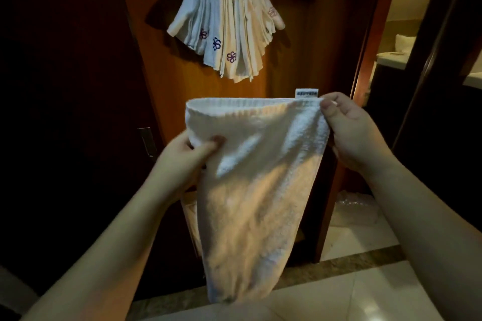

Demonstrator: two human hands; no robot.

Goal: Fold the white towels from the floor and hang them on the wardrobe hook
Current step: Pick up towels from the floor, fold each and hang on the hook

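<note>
Now | white towel (257, 177) hanging | left fingers (208, 147), right fingers (330, 109) pinching its top edge

Colours and patterns
Held towel (257, 169): plain white. Hung towels (227, 23): white and cream, purple and blue flower motifs.

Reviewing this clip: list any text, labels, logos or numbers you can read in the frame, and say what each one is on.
Label on the top edge of the held towel: blue print, too blurred to read.
Flower motifs on the hung towels: embroidery, not lettering.
No other writing is visible.
</note>
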